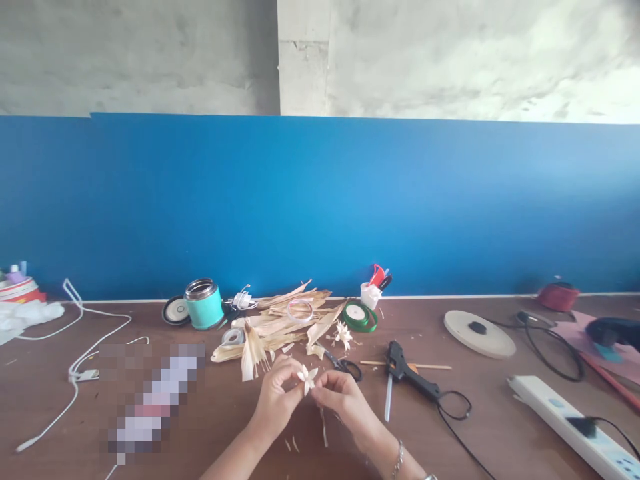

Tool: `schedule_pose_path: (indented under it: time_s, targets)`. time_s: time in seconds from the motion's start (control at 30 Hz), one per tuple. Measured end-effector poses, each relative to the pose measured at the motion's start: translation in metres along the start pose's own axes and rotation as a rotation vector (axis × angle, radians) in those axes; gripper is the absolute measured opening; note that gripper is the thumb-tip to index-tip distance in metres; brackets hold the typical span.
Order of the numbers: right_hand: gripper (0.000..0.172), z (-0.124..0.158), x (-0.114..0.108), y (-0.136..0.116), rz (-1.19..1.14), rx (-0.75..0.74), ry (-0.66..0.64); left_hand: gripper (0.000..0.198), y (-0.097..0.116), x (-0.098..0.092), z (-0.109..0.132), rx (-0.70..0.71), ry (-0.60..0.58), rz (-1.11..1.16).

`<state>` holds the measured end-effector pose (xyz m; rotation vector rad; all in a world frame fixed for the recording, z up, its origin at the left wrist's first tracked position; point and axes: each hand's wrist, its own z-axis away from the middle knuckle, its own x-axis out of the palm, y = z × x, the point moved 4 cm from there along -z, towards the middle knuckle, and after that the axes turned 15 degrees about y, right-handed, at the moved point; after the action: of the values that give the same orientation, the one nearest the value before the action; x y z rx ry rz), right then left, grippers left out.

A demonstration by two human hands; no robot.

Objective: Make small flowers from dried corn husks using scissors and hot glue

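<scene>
A small white flower (307, 379), apparently shaped from corn husk, is held up between my two hands at the front middle. My left hand (278, 395) pinches it from the left with thumb and forefinger. On the other side, the fingertips of my right hand (344, 401) close on its right petals. Just behind lie a pair of scissors (345, 365) and a second husk flower (343, 335). Dried corn husks (280, 320) are piled further back, a fanned piece (254, 352) among them. A thin husk strip (323, 427) lies below my hands.
A black glue gun (400, 367) and a wooden stick (430, 366) lie to the right, near a white power strip (565, 420). Green ribbon (369, 321), a turquoise thermos cup (204, 308) and a white pen cup (371, 295) stand behind. White cables (75, 367) trail at left.
</scene>
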<state>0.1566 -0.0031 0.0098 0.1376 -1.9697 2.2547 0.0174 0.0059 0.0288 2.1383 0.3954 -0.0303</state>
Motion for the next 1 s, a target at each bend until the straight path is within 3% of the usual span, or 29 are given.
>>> schedule_pose_path:
  time_s: [0.13, 0.37, 0.5, 0.6, 0.7, 0.77, 0.87, 1.0]
  targets:
    - [0.033, -0.003, -0.002, 0.004, -0.011, 0.04, -0.012, 0.019, -0.001, 0.0, 0.0, 0.008, 0.01, 0.017]
    - [0.023, 0.004, 0.0, 0.002, 0.057, 0.07, -0.037, 0.015, -0.013, -0.008, 0.0, -0.016, 0.158, -0.03]
    - [0.036, 0.003, 0.0, 0.001, 0.082, 0.039, 0.008, 0.013, -0.017, -0.011, -0.002, -0.039, 0.204, -0.044]
    - [0.045, -0.001, -0.002, 0.003, 0.063, 0.015, 0.056, 0.013, -0.016, -0.009, -0.002, -0.036, 0.203, -0.051]
    - [0.038, -0.003, 0.0, 0.009, 0.037, 0.023, 0.025, 0.013, -0.014, -0.007, 0.0, -0.04, 0.191, -0.045]
    - [0.042, -0.004, 0.002, 0.014, 0.031, 0.033, 0.008, 0.013, -0.012, -0.004, 0.001, -0.044, 0.154, -0.03]
    - [0.043, -0.005, 0.003, 0.016, 0.064, 0.039, 0.025, 0.014, -0.013, -0.001, 0.002, -0.057, 0.094, -0.011]
    - [0.038, -0.009, -0.009, 0.008, -0.028, 0.08, 0.086, 0.015, -0.018, -0.002, 0.002, -0.102, 0.12, 0.005]
